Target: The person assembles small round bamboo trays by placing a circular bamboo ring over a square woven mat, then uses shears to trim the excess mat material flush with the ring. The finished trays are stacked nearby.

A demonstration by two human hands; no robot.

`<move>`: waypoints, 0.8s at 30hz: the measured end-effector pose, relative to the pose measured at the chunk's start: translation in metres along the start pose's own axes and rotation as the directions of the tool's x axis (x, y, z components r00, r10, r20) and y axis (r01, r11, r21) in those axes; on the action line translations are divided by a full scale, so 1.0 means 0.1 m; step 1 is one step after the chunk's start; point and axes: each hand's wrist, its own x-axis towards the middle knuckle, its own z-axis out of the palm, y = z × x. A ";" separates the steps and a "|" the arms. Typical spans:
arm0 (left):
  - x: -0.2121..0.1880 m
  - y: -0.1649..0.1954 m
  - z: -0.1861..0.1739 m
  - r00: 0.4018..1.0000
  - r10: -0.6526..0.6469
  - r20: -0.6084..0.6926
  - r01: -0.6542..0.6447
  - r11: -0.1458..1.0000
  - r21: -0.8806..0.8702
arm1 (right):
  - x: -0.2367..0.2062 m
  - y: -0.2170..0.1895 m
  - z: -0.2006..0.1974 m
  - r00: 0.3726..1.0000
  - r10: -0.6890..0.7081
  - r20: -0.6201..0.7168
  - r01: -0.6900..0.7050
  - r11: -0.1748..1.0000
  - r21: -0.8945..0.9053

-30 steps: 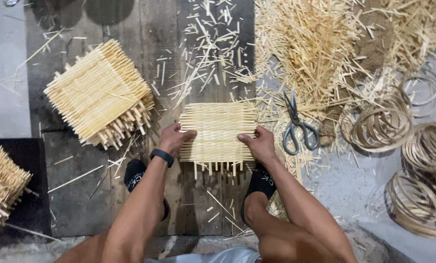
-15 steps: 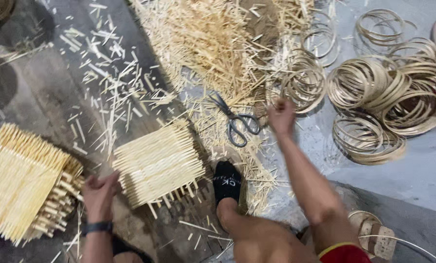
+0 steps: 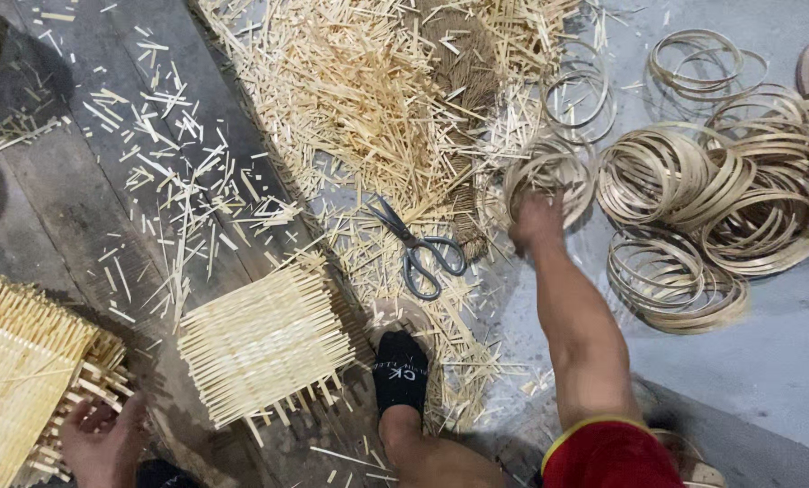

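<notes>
Right hand [image 3: 538,220] is out at full stretch, fingers curled down onto a bundle of bamboo hoops [image 3: 549,185] — it looks closed on the rim, though the exact grip is hidden under the knuckles. That bundle sits on the grey floor just right of the big pile of bamboo splints [image 3: 368,99], with more stacked hoops [image 3: 730,194] lying further right, well apart from the hand.

Left hand [image 3: 104,441] is low in the corner, fingers loosely bent and touching the edge of a stack of woven bamboo mats [image 3: 20,380]; whether it actually grips anything, I cannot tell.

Between the two hands — a single woven bamboo mat [image 3: 264,343] lies flat on the dark wooden boards [image 3: 70,208], loose ends sticking out along its near side. Scissors [image 3: 413,248] lie closed in the splints, just left of the right forearm. A foot in a black sock [image 3: 399,370] rests beside the mat.
</notes>
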 end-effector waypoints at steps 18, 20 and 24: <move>0.90 1.23 0.12 0.826 0.563 0.028 -0.523 0.747 0.410 | -1.03 0.82 -0.13 0.997 0.078 -0.007 -0.064 0.866 0.496; 1.10 1.53 0.31 0.854 0.520 0.031 -0.494 0.790 0.364 | -0.56 0.71 -0.36 0.991 0.033 -0.133 0.038 0.869 0.494; 1.14 2.05 0.70 0.815 0.574 0.086 -0.580 0.802 0.143 | 0.21 0.50 -0.48 0.967 0.116 -0.227 0.024 0.846 0.533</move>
